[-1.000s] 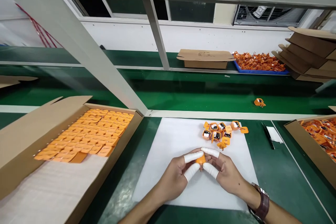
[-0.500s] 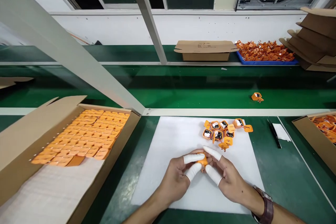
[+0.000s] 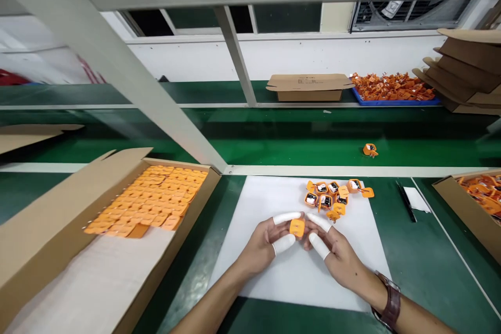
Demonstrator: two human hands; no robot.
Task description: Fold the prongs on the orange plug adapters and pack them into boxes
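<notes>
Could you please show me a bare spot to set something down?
The white sheet is bare at its far left, beyond the left hand; so is the green tabletop between sheet and black pen. The sheet's far right is crowded with orange cases.

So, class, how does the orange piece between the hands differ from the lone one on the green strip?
The held piece shows a squarish orange face and no inside; the lone piece is open, showing black and white inside. The held piece is between the left hand and right hand; the lone piece rests on the green strip. Both are orange.
</notes>
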